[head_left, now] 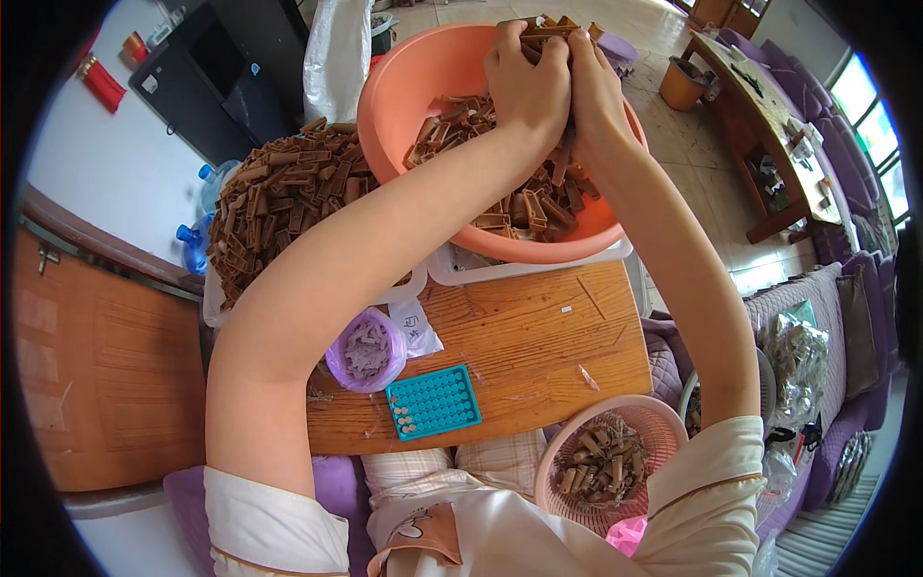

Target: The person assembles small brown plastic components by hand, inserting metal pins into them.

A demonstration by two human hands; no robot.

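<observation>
Two arms reach far out over the table (538, 337), side by side. The left hand (527, 82) and the right hand (594, 82) meet above the far side of the orange bowl (404, 87). Both hands curl shut, pressed together, and grip a bunch of brown pieces (543, 27) between them. More brown pieces lie in the bowl under the wrists. A big pile (279, 197) sits to the left. A teal tray (434, 402) and a purple bag (365, 351) lie near the left elbow. A pink basket (615, 462) holds more pieces.
</observation>
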